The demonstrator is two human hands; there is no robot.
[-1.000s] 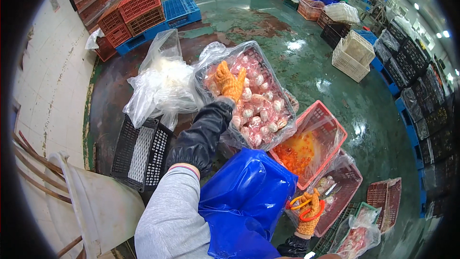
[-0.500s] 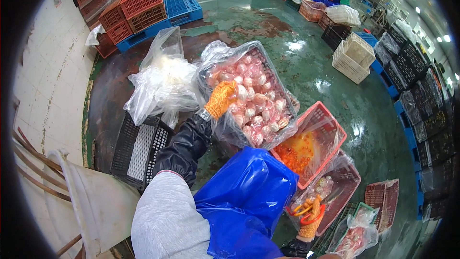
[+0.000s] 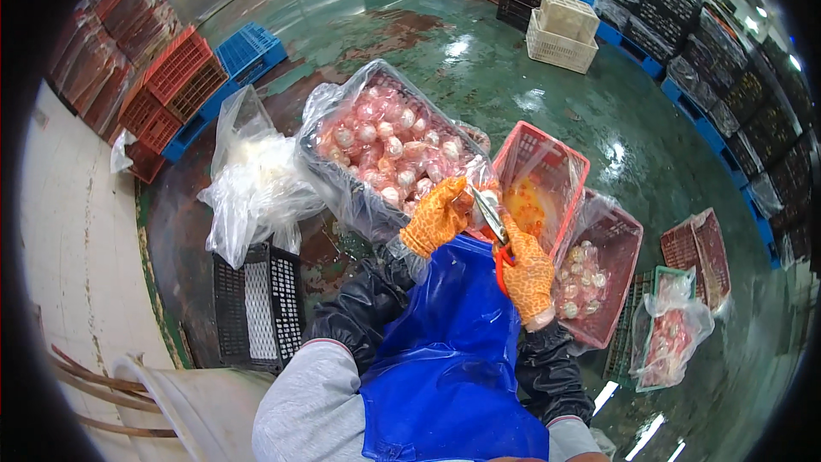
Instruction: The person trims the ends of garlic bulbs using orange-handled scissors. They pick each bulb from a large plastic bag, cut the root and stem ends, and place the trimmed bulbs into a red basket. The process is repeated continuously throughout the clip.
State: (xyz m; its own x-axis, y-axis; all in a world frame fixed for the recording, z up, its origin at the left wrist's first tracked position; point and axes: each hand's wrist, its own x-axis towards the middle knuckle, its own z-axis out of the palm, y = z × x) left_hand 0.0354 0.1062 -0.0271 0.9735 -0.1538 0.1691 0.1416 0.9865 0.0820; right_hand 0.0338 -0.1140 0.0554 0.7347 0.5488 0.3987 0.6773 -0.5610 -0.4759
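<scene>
Both my hands wear orange patterned gloves and meet over the near right corner of a plastic-lined dark crate. That crate is full of round, white-and-pink veined pieces in thin pink membrane. My left hand is closed around one such piece, partly hidden by the fingers. In my right hand are scissors with orange-red handles, their blades pointing up and left against the held piece. Just beyond my right hand, a red lined crate contains orange-yellow liquid and small orange lumps.
On the right stands a dark red crate with several round pieces, then a green crate with a plastic bag. A clear bag of white matter lies left, above a black crate. Stacked black crates line the right.
My right hand has come up from the lower right crate with the scissors to meet my left hand. The left hand has drawn a piece toward me. The view has shifted.
</scene>
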